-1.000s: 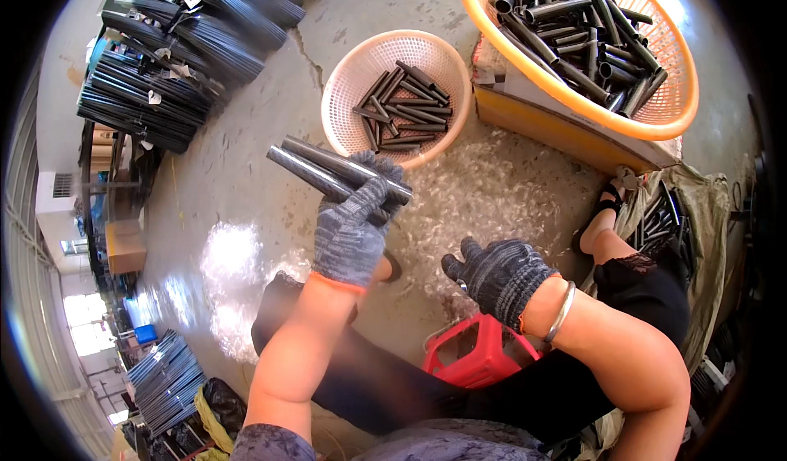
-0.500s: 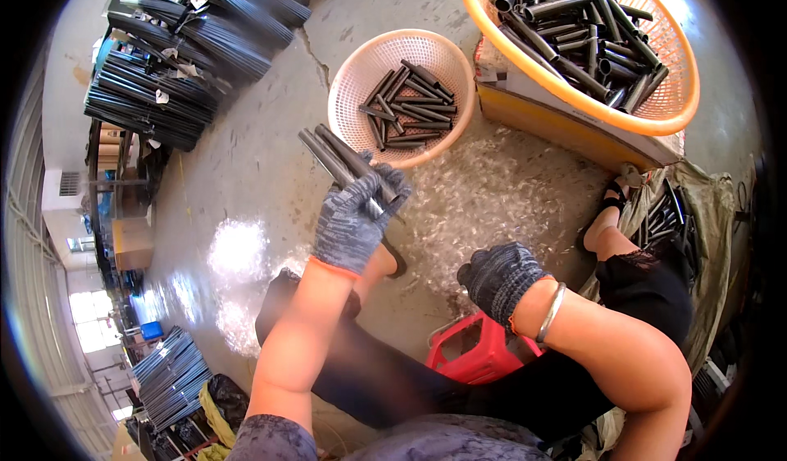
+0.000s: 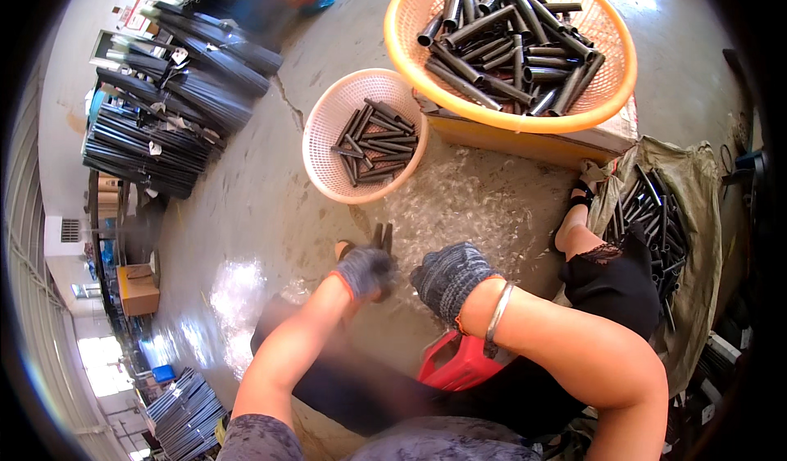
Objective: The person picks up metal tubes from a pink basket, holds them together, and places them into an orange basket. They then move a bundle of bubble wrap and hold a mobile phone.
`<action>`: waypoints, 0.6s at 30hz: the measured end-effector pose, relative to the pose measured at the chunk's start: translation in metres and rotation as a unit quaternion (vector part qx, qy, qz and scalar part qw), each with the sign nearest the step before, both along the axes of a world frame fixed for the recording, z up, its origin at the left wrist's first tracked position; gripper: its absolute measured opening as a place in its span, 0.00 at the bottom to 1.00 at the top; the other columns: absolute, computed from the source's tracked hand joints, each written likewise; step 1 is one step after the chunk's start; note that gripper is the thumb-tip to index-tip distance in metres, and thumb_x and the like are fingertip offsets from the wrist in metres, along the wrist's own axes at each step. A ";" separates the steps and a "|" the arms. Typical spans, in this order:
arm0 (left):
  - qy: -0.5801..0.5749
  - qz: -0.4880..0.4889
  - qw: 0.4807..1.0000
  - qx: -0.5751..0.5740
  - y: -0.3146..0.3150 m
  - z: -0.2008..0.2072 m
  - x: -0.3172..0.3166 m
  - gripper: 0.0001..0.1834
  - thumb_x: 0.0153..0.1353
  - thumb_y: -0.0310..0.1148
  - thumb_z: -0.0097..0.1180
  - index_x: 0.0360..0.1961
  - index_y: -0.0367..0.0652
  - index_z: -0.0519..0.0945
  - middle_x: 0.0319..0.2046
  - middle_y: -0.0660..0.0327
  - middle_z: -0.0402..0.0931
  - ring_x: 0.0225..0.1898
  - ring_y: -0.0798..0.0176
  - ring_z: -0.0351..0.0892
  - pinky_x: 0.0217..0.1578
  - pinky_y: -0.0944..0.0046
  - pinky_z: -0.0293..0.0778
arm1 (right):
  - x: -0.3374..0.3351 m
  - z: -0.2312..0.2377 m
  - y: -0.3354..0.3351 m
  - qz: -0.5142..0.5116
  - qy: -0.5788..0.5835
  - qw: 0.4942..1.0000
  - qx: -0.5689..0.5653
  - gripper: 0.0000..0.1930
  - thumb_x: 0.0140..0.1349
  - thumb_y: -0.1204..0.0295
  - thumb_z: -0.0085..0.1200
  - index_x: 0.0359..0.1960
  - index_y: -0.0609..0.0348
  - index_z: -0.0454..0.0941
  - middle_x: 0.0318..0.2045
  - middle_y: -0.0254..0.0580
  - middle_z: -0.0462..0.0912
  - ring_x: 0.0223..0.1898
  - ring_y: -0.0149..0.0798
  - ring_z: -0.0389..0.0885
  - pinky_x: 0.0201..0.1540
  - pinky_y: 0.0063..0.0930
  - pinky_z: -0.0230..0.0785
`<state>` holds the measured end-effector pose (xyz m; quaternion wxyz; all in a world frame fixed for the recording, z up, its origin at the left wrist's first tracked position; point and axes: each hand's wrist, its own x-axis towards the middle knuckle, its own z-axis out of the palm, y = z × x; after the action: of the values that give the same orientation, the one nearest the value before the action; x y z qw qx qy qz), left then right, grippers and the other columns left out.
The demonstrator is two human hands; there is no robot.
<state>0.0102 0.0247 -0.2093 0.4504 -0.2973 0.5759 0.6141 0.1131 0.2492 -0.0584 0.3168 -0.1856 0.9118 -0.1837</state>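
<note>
My left hand (image 3: 365, 273), in a grey knit glove and smeared by motion, is closed round two short black tubes (image 3: 382, 236) whose ends stick up past the fingers. Beside it, a little to the right, my gloved right hand (image 3: 453, 281) is curled into a fist with its back up; whatever its fingers hold is hidden. Ahead of both hands a pale pink mesh basket (image 3: 318, 174) stands on the floor with several short dark tubes (image 3: 385, 145) in it.
An orange-rimmed basket (image 3: 525, 122) heaped with black tubes rests on a cardboard box (image 3: 492, 140). At the right lies an open sack (image 3: 697, 215) of tubes. A red plastic stool (image 3: 463, 363) is below my right hand. Bundled long rods (image 3: 139, 149) stand far left; clear scraps (image 3: 467, 199) litter the floor.
My left hand has come down and toward my body with the tubes, away from the small basket. The whole view has shifted; my right hand keeps its fist.
</note>
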 end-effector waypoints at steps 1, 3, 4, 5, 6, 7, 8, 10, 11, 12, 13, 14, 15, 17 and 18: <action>0.010 0.005 1.000 0.008 0.000 -0.008 -0.009 0.10 0.53 0.23 0.51 0.38 0.36 0.71 0.28 0.54 0.73 0.33 0.54 0.75 0.36 0.57 0.75 | 0.001 -0.002 0.001 0.005 0.005 1.000 0.006 0.12 0.56 0.71 0.49 0.42 0.53 0.77 0.40 0.44 0.80 0.42 0.44 0.80 0.40 0.36 0.72; 0.029 0.043 0.998 0.031 0.007 -0.020 -0.038 0.11 0.53 0.22 0.51 0.39 0.40 0.70 0.32 0.55 0.73 0.32 0.57 0.75 0.34 0.60 0.75 | 0.003 -0.002 0.004 0.003 0.013 1.000 0.006 0.12 0.56 0.71 0.49 0.42 0.53 0.77 0.40 0.44 0.80 0.42 0.44 0.80 0.40 0.36 0.72; 0.040 0.075 0.995 0.046 0.014 -0.022 -0.057 0.13 0.52 0.21 0.51 0.39 0.43 0.70 0.35 0.56 0.72 0.32 0.59 0.75 0.33 0.62 0.75 | 0.004 -0.002 0.005 0.004 0.017 1.000 0.007 0.12 0.56 0.71 0.49 0.43 0.54 0.77 0.40 0.44 0.80 0.42 0.44 0.80 0.40 0.36 0.72; 0.072 0.064 0.994 0.045 0.019 -0.021 -0.074 0.12 0.53 0.22 0.51 0.39 0.44 0.70 0.35 0.58 0.72 0.34 0.59 0.74 0.35 0.60 0.74 | 0.003 -0.001 0.007 -0.004 0.008 1.000 0.006 0.12 0.56 0.71 0.49 0.42 0.54 0.77 0.40 0.44 0.80 0.42 0.44 0.80 0.40 0.36 0.71; 0.105 0.054 0.992 0.044 0.024 -0.018 -0.089 0.12 0.53 0.22 0.51 0.39 0.46 0.70 0.35 0.59 0.72 0.36 0.59 0.74 0.36 0.59 0.74 | 0.004 0.000 0.009 -0.007 0.008 1.000 0.005 0.12 0.56 0.71 0.49 0.42 0.54 0.77 0.39 0.44 0.80 0.42 0.44 0.80 0.41 0.36 0.71; 0.127 0.075 0.987 0.063 0.027 -0.016 -0.098 0.11 0.54 0.24 0.52 0.40 0.45 0.70 0.36 0.57 0.73 0.36 0.57 0.74 0.35 0.58 0.74 | 0.004 0.002 0.011 -0.008 0.007 1.000 0.004 0.12 0.56 0.71 0.49 0.42 0.54 0.77 0.39 0.43 0.80 0.42 0.44 0.80 0.41 0.36 0.71; 0.147 0.096 0.981 0.082 0.030 -0.016 -0.102 0.11 0.55 0.26 0.52 0.40 0.43 0.70 0.37 0.56 0.73 0.36 0.55 0.75 0.35 0.57 0.74 | 0.005 0.001 0.013 -0.010 0.004 1.000 0.004 0.12 0.56 0.71 0.49 0.42 0.54 0.77 0.39 0.43 0.81 0.42 0.44 0.80 0.41 0.36 0.71; 0.186 0.121 0.973 0.066 0.033 -0.020 -0.101 0.11 0.56 0.29 0.54 0.41 0.42 0.71 0.38 0.55 0.74 0.37 0.53 0.76 0.33 0.57 0.75 | 0.007 0.000 0.015 -0.018 0.002 1.000 0.001 0.12 0.56 0.71 0.48 0.41 0.54 0.78 0.38 0.43 0.81 0.41 0.44 0.81 0.41 0.36 0.71; 0.204 0.125 0.971 0.030 0.034 -0.023 -0.097 0.11 0.56 0.30 0.54 0.40 0.43 0.71 0.38 0.55 0.74 0.36 0.53 0.76 0.32 0.57 0.75 | 0.008 -0.001 0.014 -0.022 -0.001 1.000 -0.001 0.11 0.56 0.71 0.48 0.41 0.54 0.78 0.38 0.43 0.81 0.41 0.44 0.81 0.41 0.36 0.71; 0.222 0.128 0.967 -0.006 0.034 -0.025 -0.095 0.11 0.56 0.31 0.55 0.40 0.44 0.71 0.38 0.56 0.74 0.36 0.53 0.76 0.31 0.57 0.75 | 0.010 -0.003 0.014 -0.022 0.003 1.000 -0.003 0.11 0.56 0.71 0.48 0.40 0.54 0.78 0.38 0.43 0.81 0.40 0.44 0.81 0.40 0.36 0.71; 0.207 0.132 0.967 -0.074 0.027 -0.047 -0.100 0.14 0.56 0.34 0.57 0.42 0.44 0.71 0.38 0.55 0.74 0.36 0.52 0.76 0.29 0.57 0.74 | 0.012 -0.005 0.014 -0.021 0.007 1.000 -0.006 0.11 0.56 0.71 0.48 0.39 0.54 0.78 0.37 0.44 0.81 0.40 0.44 0.81 0.39 0.35 0.71; 0.191 0.109 0.968 -0.120 0.023 -0.061 -0.099 0.16 0.55 0.35 0.58 0.44 0.43 0.71 0.38 0.55 0.74 0.36 0.53 0.76 0.29 0.57 0.74 | 0.013 -0.007 0.014 -0.021 0.011 1.000 -0.010 0.10 0.56 0.71 0.48 0.39 0.54 0.79 0.37 0.44 0.81 0.39 0.44 0.81 0.38 0.35 0.72; 0.174 0.086 0.967 -0.167 0.020 -0.074 -0.096 0.18 0.55 0.36 0.59 0.45 0.43 0.71 0.39 0.55 0.74 0.37 0.53 0.76 0.29 0.57 0.74 | 0.014 -0.007 0.013 -0.022 0.012 1.000 -0.011 0.10 0.56 0.71 0.48 0.38 0.54 0.79 0.37 0.44 0.81 0.38 0.43 0.81 0.37 0.35 0.72; 0.132 0.042 0.973 -0.186 0.016 -0.089 -0.089 0.26 0.54 0.36 0.61 0.53 0.45 0.68 0.40 0.54 0.74 0.38 0.53 0.76 0.29 0.57 0.74 | 0.016 -0.007 0.012 -0.027 0.013 1.000 -0.010 0.09 0.56 0.70 0.48 0.36 0.54 0.79 0.35 0.44 0.82 0.37 0.43 0.82 0.35 0.34 0.72; 0.128 0.059 0.970 -0.196 0.021 -0.096 -0.086 0.27 0.53 0.35 0.63 0.54 0.46 0.68 0.42 0.54 0.73 0.39 0.52 0.75 0.29 0.57 0.74 | 0.018 -0.009 0.010 -0.027 0.016 0.999 -0.012 0.09 0.55 0.70 0.49 0.36 0.54 0.80 0.34 0.44 0.82 0.36 0.43 0.82 0.35 0.34 0.72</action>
<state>-0.0756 0.0460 -0.3054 0.2691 -0.3322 0.7192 0.5478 0.1311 0.2594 -0.0674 0.2946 -0.1677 0.9193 -0.1999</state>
